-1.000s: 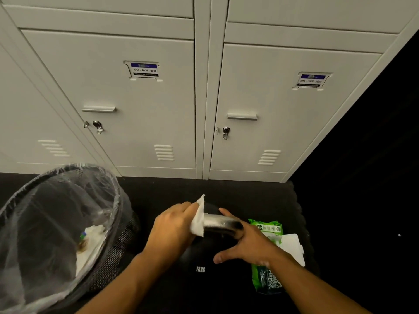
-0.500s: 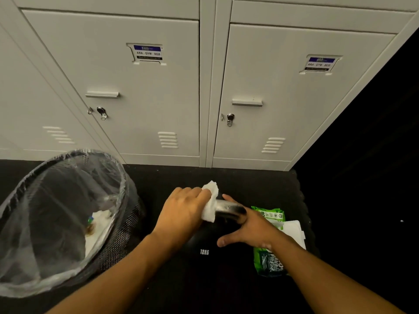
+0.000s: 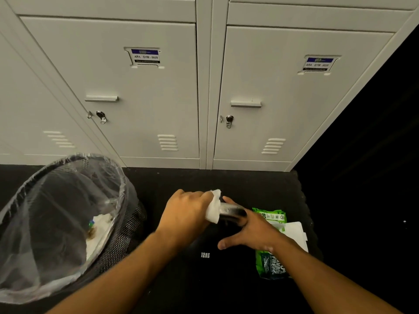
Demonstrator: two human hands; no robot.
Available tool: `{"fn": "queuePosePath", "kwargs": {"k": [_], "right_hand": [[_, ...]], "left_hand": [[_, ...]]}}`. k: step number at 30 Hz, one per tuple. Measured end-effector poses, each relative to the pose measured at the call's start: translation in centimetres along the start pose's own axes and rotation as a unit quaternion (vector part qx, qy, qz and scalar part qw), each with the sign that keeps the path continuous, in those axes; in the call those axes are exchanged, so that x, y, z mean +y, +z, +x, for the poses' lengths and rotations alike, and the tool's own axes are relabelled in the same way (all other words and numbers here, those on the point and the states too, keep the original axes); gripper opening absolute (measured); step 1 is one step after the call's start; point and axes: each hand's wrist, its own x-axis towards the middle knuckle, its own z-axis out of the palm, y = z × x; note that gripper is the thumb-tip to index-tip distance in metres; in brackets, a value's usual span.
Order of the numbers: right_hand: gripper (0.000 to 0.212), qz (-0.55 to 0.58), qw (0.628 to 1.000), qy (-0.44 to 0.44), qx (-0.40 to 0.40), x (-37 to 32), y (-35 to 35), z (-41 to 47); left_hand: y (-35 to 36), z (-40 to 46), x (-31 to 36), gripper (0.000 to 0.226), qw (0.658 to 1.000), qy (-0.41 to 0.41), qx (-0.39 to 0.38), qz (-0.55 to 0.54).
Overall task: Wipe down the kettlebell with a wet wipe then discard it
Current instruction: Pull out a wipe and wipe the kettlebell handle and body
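Note:
A black kettlebell (image 3: pixel 205 261) marked 12KG stands on the dark floor in front of me, its shiny metal handle (image 3: pixel 231 211) on top. My left hand (image 3: pixel 186 216) presses a white wet wipe (image 3: pixel 214 208) around the left end of that handle. On the handle's right end rests my right hand (image 3: pixel 249 232), fingers spread, steadying the kettlebell. The bell's dark body is hard to tell from the floor.
A mesh waste bin (image 3: pixel 68 223) lined with a clear bag stands at the left, some rubbish inside. A green pack of wipes (image 3: pixel 269 264) with its white lid open lies right of the kettlebell. Grey lockers (image 3: pixel 147 98) close off the far side.
My left hand has wrapped the wipe more closely around the handle's left end, bunching it. The right hand has stayed on the handle. The camera view shifted slightly.

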Motion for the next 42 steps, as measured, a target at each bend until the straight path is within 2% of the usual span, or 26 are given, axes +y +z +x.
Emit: {"fn": "queuePosePath", "kwargs": {"k": [2, 3, 4, 7, 11, 13, 15, 17, 19, 20, 22, 23, 26, 28, 29, 31, 34, 36, 38, 42], "right_hand": [[0.135, 0.003, 1.0, -0.002, 0.003, 0.2, 0.1, 0.0], [0.136, 0.002, 1.0, -0.002, 0.006, 0.2, 0.1, 0.0], [0.135, 0.003, 1.0, -0.002, 0.007, 0.3, 0.1, 0.1], [0.131, 0.004, 1.0, 0.001, 0.007, 0.4, 0.0, 0.2], [0.136, -0.004, 1.0, -0.004, 0.012, 0.4, 0.1, 0.3], [0.137, -0.015, 1.0, -0.005, 0.015, 0.3, 0.0, 0.3], [0.137, -0.018, 1.0, -0.005, 0.007, 0.3, -0.2, 0.4], [0.133, -0.015, 1.0, -0.002, 0.009, 0.5, -0.1, 0.4], [0.13, -0.009, 1.0, -0.003, 0.017, 0.6, 0.1, 0.3], [0.13, -0.005, 1.0, -0.003, 0.019, 0.5, 0.1, 0.2], [0.133, -0.01, 1.0, -0.006, 0.019, 0.2, 0.1, 0.2], [0.136, -0.017, 1.0, -0.007, 0.017, 0.1, 0.0, 0.2], [0.139, -0.016, 1.0, -0.002, 0.013, -0.1, -0.1, 0.1], [0.139, -0.014, 1.0, -0.005, 0.011, 0.1, 0.0, 0.2], [0.139, -0.02, 1.0, -0.006, 0.012, 0.0, -0.1, 0.2], [0.138, -0.029, 0.999, -0.005, 0.014, 0.2, -0.2, 0.3], [0.131, -0.025, 1.0, -0.005, 0.015, 0.3, -0.2, 0.1], [0.128, -0.024, 1.0, -0.007, 0.019, 0.2, -0.1, -0.1], [0.129, -0.028, 0.999, -0.006, 0.026, 0.0, -0.1, -0.3], [0.135, -0.034, 0.999, 0.002, 0.023, -0.4, -0.1, -0.1]], "left_hand": [[1.3, -0.8, 0.6, 0.045, 0.994, 0.002, 0.105, 0.009], [1.0, -0.6, 0.8, 0.043, 0.996, -0.009, 0.092, 0.006], [0.1, -0.2, 0.8, 0.04, 0.998, -0.018, 0.052, -0.005], [-2.1, 1.8, -0.1, 0.039, 0.986, -0.03, -0.15, -0.061], [-4.1, 3.8, -0.7, 0.031, 0.915, -0.058, -0.353, -0.186], [-4.7, 4.5, -0.5, 0.034, 0.892, -0.06, -0.404, -0.192], [-4.3, 4.1, 0.1, 0.041, 0.926, -0.057, -0.352, -0.122], [-2.7, 2.4, 1.2, 0.04, 0.977, -0.044, -0.207, -0.007], [-1.4, 0.6, 2.7, 0.037, 0.996, -0.033, -0.078, 0.04], [-1.2, 0.5, 2.9, 0.036, 0.997, -0.032, -0.059, 0.036], [-2.0, 1.6, 2.1, 0.031, 0.993, -0.033, -0.111, 0.0], [-2.6, 2.4, 1.5, 0.03, 0.985, -0.032, -0.169, -0.029], [-4.3, 4.4, 0.5, 0.034, 0.922, -0.029, -0.359, -0.143], [-4.5, 5.3, 0.2, 0.032, 0.89, -0.039, -0.416, -0.183], [-4.6, 5.5, 0.4, 0.03, 0.889, -0.039, -0.419, -0.18], [-4.3, 5.0, 1.2, 0.034, 0.923, -0.033, -0.366, -0.119], [-2.2, 2.0, 2.7, 0.042, 0.989, -0.013, -0.147, 0.01], [-1.1, 0.8, 3.6, 0.041, 0.998, -0.007, -0.052, 0.033], [-1.5, 1.5, 3.3, 0.035, 0.996, -0.017, -0.083, 0.01], [-3.8, 4.4, 2.4, 0.036, 0.953, -0.027, -0.293, -0.067]]}}
